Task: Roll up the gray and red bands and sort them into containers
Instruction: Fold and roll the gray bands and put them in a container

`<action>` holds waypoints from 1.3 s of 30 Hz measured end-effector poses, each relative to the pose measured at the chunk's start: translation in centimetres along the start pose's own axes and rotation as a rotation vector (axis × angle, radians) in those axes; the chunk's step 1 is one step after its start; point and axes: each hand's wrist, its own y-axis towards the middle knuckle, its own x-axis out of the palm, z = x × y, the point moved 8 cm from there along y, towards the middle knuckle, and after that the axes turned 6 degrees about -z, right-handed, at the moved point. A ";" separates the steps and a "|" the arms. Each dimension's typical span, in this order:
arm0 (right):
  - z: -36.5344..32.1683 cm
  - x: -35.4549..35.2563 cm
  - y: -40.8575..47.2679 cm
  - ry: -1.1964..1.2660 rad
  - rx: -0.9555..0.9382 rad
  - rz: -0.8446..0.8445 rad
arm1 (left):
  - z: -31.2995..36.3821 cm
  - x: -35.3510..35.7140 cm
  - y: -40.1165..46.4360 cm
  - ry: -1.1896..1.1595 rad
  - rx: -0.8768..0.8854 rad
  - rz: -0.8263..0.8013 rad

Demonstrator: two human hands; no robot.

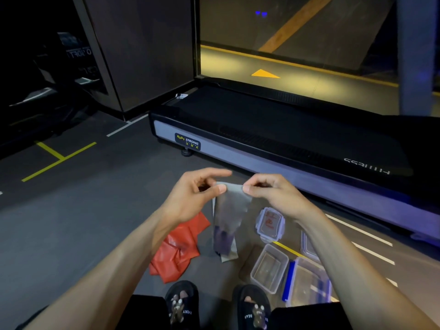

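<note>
Both hands are up in front of the seated person, holding the top edge of the gray band between them. The left hand pinches one corner with thumb against curled fingers, index finger stretched out above; the right hand pinches the other corner, fingers tucked in. The band hangs straight down from that edge, its tail reaching toward the floor just ahead of the black slippers.

From where I stand, the roll looks barely begun, so the start matters. I would want the top edge kept level and taut between the two pinches, then turned over tightly on itself, since a slack first turn would probably give a loose, crooked roll. Letting the hanging weight keep the strip straight should help the sides stay even.

The red band lies crumpled on the floor below the left forearm, not yet rolled. To the right, on the floor, sit an open clear container, another clear container with a blue clip, and a lid with red print. A treadmill stands beyond.
</note>
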 end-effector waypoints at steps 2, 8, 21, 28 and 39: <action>0.7 0.5 0.1 0.107 0.102 -0.007 | 0.6 0.1 -0.1 0.108 0.049 0.005; 2.1 1.6 -0.3 0.410 0.272 0.047 | 1.5 0.9 -0.5 0.481 0.135 -0.055; -0.2 1.3 -0.1 -0.148 0.060 0.031 | 1.7 0.6 -0.5 0.523 0.106 -0.071; -2.2 1.3 -0.6 -0.462 -0.235 0.093 | 1.3 0.7 -0.7 0.373 0.042 -0.112; -0.5 2.3 0.1 -0.048 -0.006 -0.087 | 1.9 1.2 -1.0 0.471 0.126 -0.149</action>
